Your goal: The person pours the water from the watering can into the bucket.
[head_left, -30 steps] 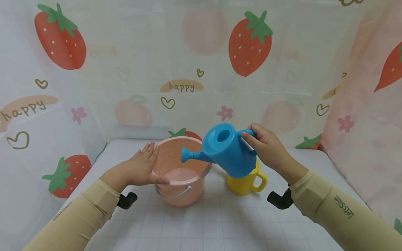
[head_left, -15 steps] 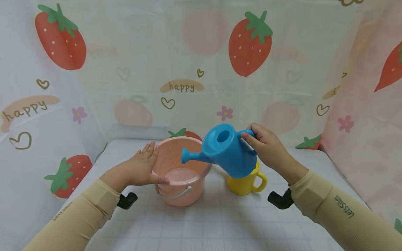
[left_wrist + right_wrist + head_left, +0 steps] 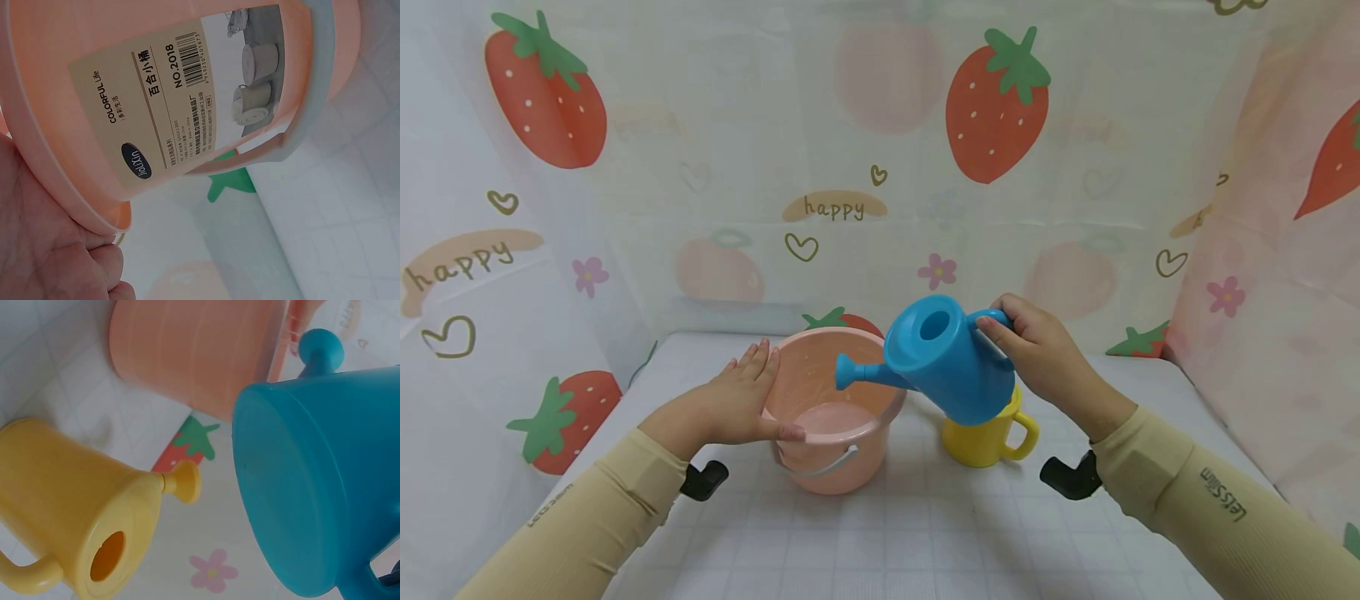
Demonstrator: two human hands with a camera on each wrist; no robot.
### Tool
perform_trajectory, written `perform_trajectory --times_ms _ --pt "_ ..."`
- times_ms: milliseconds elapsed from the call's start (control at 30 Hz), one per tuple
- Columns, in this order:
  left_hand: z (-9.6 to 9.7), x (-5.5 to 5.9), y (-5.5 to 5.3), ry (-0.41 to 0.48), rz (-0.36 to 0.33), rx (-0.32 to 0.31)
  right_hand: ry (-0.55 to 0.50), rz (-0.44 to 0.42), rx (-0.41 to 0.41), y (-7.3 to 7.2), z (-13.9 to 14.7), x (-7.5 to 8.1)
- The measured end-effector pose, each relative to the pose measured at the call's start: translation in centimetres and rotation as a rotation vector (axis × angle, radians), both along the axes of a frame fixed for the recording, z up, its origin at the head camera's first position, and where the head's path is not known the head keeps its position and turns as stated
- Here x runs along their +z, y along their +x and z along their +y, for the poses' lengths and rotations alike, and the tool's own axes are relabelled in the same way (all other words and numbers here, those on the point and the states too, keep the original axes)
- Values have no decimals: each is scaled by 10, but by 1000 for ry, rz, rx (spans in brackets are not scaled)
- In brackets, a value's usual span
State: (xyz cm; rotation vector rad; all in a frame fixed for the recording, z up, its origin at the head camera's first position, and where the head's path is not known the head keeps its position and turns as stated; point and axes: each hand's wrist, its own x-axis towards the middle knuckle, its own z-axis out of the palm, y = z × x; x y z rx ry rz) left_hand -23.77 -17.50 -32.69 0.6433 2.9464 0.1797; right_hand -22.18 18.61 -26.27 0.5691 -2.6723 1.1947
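My right hand (image 3: 1047,350) grips the handle of a blue watering can (image 3: 955,375). The can is held up off the table, tilted left, with its spout head (image 3: 847,372) over the mouth of a pink bucket (image 3: 861,471). No water is visible leaving the spout. On the bucket's left rim rests my left hand (image 3: 722,402), fingers straight and thumb along the near edge. A yellow watering can (image 3: 69,494) stands on the table right of the bucket; in the head view the blue can partly hides it. The left wrist view shows a printed label (image 3: 181,94) on the bucket's side.
A white gridded cloth covers the table (image 3: 880,550). Behind and beside it hang curtains (image 3: 737,167) printed with strawberries and flowers. The bucket's pale carrying handle (image 3: 823,467) hangs down at its front.
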Motion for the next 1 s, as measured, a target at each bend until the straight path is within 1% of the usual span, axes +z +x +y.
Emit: perform_trajectory --times_ms 533,1000 --pt "1 -2 -1 -7 9 5 17 6 3 1 -1 1" --pt "1 1 1 -13 -2 9 30 15 6 0 2 -1"
